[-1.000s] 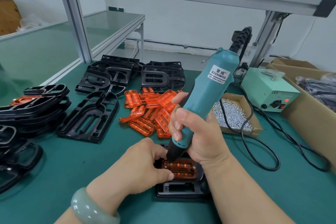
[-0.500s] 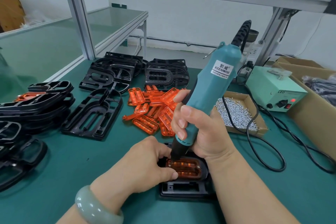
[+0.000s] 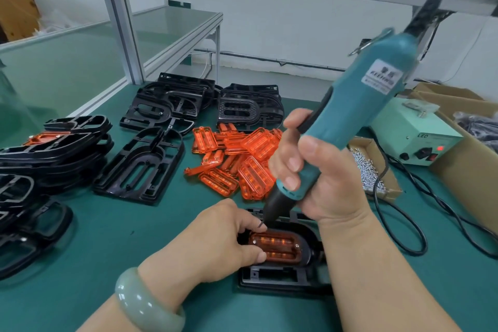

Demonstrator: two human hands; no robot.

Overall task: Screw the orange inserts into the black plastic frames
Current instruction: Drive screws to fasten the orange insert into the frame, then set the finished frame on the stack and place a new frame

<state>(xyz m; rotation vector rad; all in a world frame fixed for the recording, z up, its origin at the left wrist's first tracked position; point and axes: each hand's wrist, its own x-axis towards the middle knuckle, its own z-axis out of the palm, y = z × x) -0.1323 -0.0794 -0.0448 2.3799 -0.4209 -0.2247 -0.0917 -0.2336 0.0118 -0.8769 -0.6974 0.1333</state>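
A black plastic frame (image 3: pixel 272 276) lies on the green mat near me with an orange insert (image 3: pixel 277 246) seated in it. My left hand (image 3: pixel 215 242) grips the frame's left end, thumb and fingers curled onto the insert's edge. My right hand (image 3: pixel 315 178) holds a teal electric screwdriver (image 3: pixel 358 113) tilted to the right. Its bit tip hangs just above the insert's upper left corner, by my left fingers. A screw head shows at the insert's right end.
A pile of loose orange inserts (image 3: pixel 242 162) lies beyond the frame. Black frames lie in stacks at left (image 3: pixel 54 148) and at the back (image 3: pixel 172 102). A cardboard tray of screws (image 3: pixel 374 170), a green power box (image 3: pixel 415 137) and its black cable (image 3: pixel 404 221) sit at right.
The screwdriver has lifted and tipped further right, so its bit now clears the insert. My left hand stays on the frame. The view has drawn closer.
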